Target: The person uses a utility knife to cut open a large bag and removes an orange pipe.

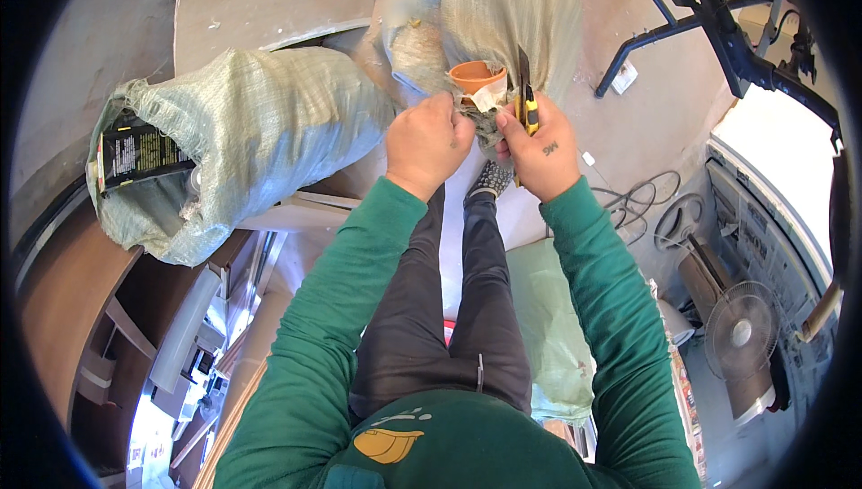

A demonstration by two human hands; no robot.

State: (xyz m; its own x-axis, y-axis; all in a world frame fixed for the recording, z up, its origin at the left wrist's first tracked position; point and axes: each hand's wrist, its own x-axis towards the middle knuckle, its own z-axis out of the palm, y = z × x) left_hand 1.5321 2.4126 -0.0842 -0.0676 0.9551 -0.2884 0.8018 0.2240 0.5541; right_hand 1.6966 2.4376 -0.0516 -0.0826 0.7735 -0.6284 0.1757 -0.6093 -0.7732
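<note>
A woven plastic sack (pixel 530 4), greyish tan, stands in front of me with its frayed edge toward my hands. An orange pot-shaped thing (pixel 474 72) shows in its opening, with a crumpled whitish scrap (pixel 489 94) at its front. My left hand (pixel 429 146) is closed at the left of the opening, its fingertips on the frayed sack material. In my right hand (pixel 546 149) is a yellow and black utility knife (pixel 530 112), its dark blade pointing up and away from me. That hand's thumb and fingers also meet the sack's frayed edge.
A second full woven sack (pixel 296 130) lies at the left, a dark printed box (pixel 139 155) in its mouth. A pale green sack (pixel 548 327) is beside my legs. At the right are a black metal frame (pixel 709 22), coiled cable (pixel 642 202) and a fan (pixel 742 334).
</note>
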